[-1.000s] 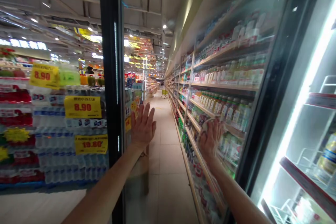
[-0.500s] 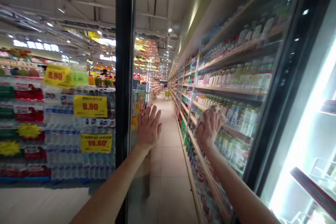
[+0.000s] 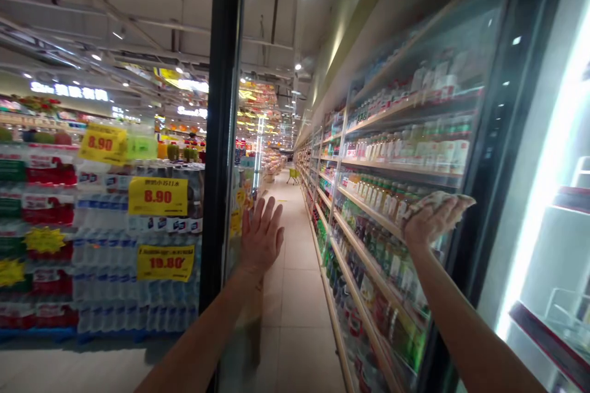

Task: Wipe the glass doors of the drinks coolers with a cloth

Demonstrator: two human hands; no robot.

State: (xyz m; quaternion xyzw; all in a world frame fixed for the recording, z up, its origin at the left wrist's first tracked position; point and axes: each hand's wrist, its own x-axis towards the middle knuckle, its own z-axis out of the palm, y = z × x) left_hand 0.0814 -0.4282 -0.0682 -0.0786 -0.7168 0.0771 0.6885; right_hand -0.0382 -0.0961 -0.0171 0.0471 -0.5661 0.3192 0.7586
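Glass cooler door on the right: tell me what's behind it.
Shelves of bottled drinks stand behind the glass door; the right hand and its cloth hide the bottles directly behind them.

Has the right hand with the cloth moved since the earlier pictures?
Yes: the right hand has moved rightward along the glass door, and now nearly reaches its black frame.

Cooler shelves (image 3: 369,212) — wood-edged, behind glass (image 3: 415,31) — carry rows of bottled drinks (image 3: 369,185). Blue pallet (image 3: 41,334) on the tiled floor (image 3: 295,319) — stacked with shrink-wrapped water bottles (image 3: 110,313).
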